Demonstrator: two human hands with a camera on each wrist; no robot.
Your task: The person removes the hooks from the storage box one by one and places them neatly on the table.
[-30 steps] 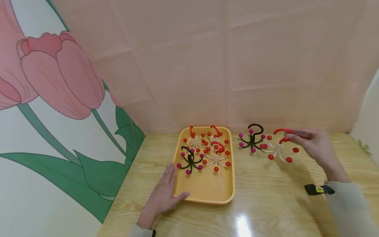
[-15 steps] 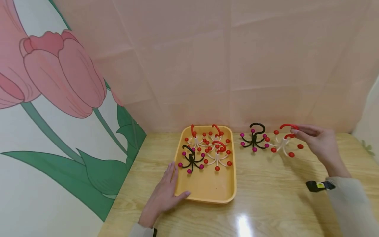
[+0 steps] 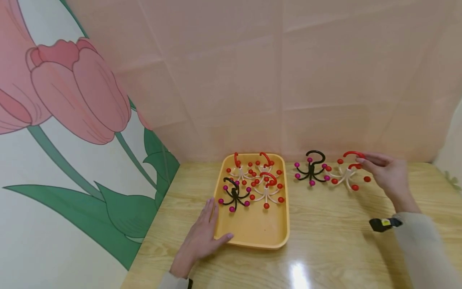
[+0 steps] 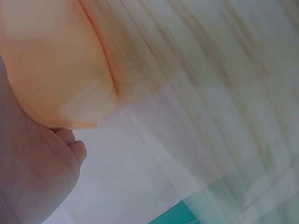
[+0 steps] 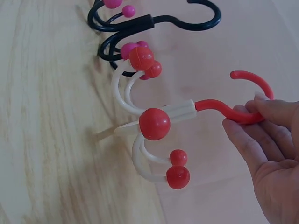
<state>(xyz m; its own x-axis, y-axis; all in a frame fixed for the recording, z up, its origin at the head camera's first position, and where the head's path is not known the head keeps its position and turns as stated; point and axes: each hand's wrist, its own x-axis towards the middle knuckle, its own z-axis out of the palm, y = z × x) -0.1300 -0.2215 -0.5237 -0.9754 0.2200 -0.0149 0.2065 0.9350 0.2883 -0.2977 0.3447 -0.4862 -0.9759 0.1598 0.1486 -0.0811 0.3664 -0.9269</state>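
My right hand (image 3: 390, 176) pinches the red curved top of a multi-arm hanging hook (image 5: 180, 112), with white arms ending in red balls. It stands upright at the table's back right; whether its base touches the wood I cannot tell. Just left of it stands a black multi-arm hook (image 3: 311, 170) with magenta ball tips. My left hand (image 3: 200, 237) rests against the near left corner of a yellow tray (image 3: 252, 237), fingers straight along its side, thumb at its near rim. Inside the tray stand another black hook (image 3: 234, 194) and several white-and-red hooks (image 3: 266, 192).
A pale wooden table (image 3: 332, 237) carries everything. Behind it hangs a pinkish cloth (image 3: 231, 88), close to the tray and hooks. A tulip-printed panel (image 3: 79, 92) borders the left side, and a pale wall (image 3: 449, 148) the right.
The white-and-red hook in my right hand has shifted slightly right and back, ending beside the black hook. My left hand stays at the tray.
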